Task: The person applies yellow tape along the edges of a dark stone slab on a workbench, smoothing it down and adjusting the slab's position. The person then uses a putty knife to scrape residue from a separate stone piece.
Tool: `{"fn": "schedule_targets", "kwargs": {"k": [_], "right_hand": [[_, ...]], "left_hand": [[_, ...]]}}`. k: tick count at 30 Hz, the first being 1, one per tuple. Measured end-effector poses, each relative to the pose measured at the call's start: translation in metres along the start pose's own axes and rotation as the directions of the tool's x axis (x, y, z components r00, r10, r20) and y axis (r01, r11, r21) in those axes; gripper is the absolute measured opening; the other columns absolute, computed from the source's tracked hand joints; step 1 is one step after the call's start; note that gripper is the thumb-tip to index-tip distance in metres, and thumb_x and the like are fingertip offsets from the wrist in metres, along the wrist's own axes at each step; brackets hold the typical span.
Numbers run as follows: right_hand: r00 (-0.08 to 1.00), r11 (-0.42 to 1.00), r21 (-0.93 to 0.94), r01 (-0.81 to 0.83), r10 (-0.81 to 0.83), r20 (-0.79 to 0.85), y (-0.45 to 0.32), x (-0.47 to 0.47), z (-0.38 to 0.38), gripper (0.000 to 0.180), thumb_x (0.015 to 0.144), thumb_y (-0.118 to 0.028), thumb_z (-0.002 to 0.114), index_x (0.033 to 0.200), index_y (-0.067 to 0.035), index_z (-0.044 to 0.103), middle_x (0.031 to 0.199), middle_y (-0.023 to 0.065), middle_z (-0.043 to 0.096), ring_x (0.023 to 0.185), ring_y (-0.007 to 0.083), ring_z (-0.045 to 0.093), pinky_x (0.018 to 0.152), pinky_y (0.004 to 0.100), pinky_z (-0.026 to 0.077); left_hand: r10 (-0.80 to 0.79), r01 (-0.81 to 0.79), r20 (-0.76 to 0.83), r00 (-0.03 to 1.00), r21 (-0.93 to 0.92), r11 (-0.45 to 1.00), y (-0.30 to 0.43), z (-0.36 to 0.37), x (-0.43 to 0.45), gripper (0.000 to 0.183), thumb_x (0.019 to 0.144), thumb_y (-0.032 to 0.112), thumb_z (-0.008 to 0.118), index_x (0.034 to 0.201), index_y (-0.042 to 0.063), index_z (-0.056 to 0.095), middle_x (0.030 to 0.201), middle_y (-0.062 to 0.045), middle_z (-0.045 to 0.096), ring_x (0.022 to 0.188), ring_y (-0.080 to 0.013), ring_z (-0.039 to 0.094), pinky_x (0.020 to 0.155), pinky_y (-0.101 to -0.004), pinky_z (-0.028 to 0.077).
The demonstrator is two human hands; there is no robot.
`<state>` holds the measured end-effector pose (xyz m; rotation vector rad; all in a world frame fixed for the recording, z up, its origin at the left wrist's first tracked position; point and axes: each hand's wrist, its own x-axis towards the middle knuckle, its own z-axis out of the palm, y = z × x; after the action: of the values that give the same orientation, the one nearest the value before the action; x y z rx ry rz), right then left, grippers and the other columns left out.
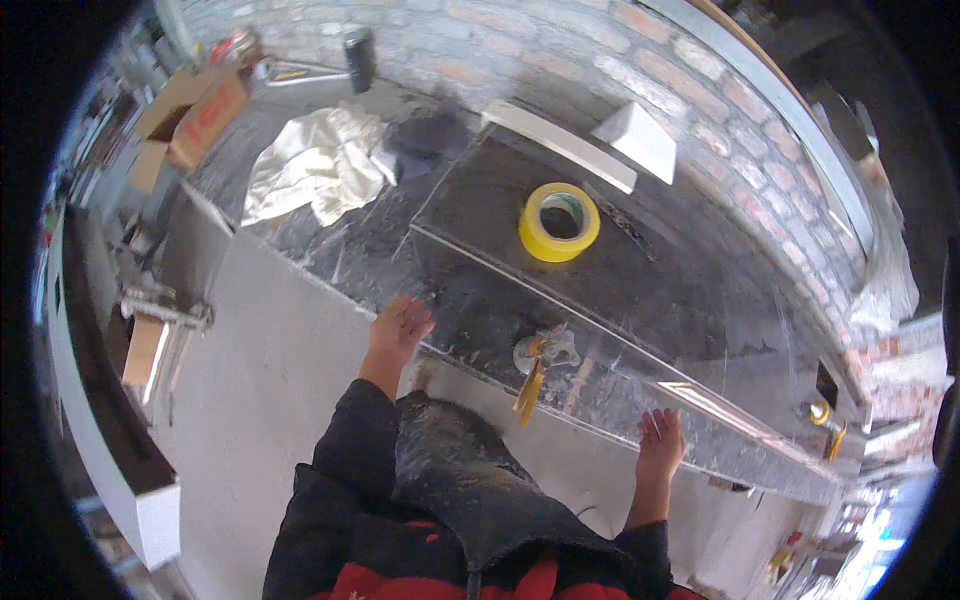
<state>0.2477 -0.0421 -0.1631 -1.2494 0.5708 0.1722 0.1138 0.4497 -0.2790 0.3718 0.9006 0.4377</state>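
My left hand [403, 328] is at the near edge of a dark, dusty worktop [465, 296], holding nothing. My right hand [661, 435] is farther right by the same edge, empty, its fingers spread. Between them a whitish tool with a yellow handle [531, 394] lies on the worktop; its exact kind is unclear. Behind it, a dark sheet or slab [480, 187] with a pale front edge rests on the worktop. A roll of yellow tape [534, 238] lies flat on that slab, apart from both hands.
A crumpled white cloth [322, 161] and an opened cardboard box [210, 120] are at the left. White angled pieces [562, 146] sit along the brick wall [517, 45]. At far right is a yellow-and-white tool [821, 412]. A long white-sided piece [157, 521] stands left of me.
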Motion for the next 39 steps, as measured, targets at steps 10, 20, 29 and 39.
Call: {"fn": "schedule_targets", "kwargs": {"k": [10, 20, 29, 39], "right_hand": [[0.955, 0.953, -0.098, 0.288, -0.293, -0.043, 0.022, 0.048, 0.04, 0.073, 0.103, -0.05, 0.062, 0.157, -0.007, 0.038, 0.155, 0.0108, 0.048, 0.145, 0.0276, 0.045, 0.111, 0.0506, 0.042], [0.978, 0.973, 0.213, 0.086, -0.041, -0.205, 0.074, 0.058, 0.077, 0.093, 0.097, -0.07, 0.057, 0.162, -0.011, 0.027, 0.166, 0.0158, 0.032, 0.151, 0.0398, 0.034, 0.12, 0.057, 0.032], [0.976, 0.655, 0.744, -0.132, 0.218, -0.018, 0.109, 0.118, 0.044, 0.054, 0.104, -0.052, 0.058, 0.131, -0.005, 0.056, 0.137, 0.0165, 0.057, 0.134, 0.0384, 0.051, 0.118, 0.0612, 0.038], [0.959, 0.636, 0.759, -0.139, 0.277, -0.057, 0.104, 0.129, 0.032, 0.045, 0.105, -0.042, 0.061, 0.122, -0.001, 0.058, 0.138, 0.0172, 0.058, 0.138, 0.0376, 0.049, 0.12, 0.0623, 0.036]], "left_hand": [[-0.24, 0.272, 0.54, 0.807, 0.02, 0.962, 0.003, 0.015, 0.082, 0.045, 0.108, 0.033, 0.056, 0.147, 0.012, 0.05, 0.15, -0.007, 0.054, 0.141, -0.0293, 0.047, 0.121, -0.0524, 0.034], [-0.361, 0.494, 0.567, 0.74, -0.094, 0.864, 0.018, 0.012, 0.087, 0.033, 0.103, 0.027, 0.067, 0.133, 0.015, 0.064, 0.147, -0.004, 0.059, 0.142, -0.0305, 0.051, 0.119, -0.053, 0.041], [-0.302, 0.388, 0.513, 0.804, -0.067, 0.919, 0.016, 0.005, 0.092, 0.024, 0.1, 0.025, 0.071, 0.123, 0.018, 0.067, 0.136, -0.004, 0.065, 0.136, -0.0331, 0.056, 0.112, -0.0492, 0.048], [-0.296, 0.338, 0.338, 0.893, -0.071, 0.939, 0.011, 0.018, 0.081, 0.02, 0.098, 0.028, 0.073, 0.102, 0.01, 0.065, 0.124, -0.009, 0.069, 0.122, -0.0314, 0.066, 0.107, -0.0483, 0.055]]}}
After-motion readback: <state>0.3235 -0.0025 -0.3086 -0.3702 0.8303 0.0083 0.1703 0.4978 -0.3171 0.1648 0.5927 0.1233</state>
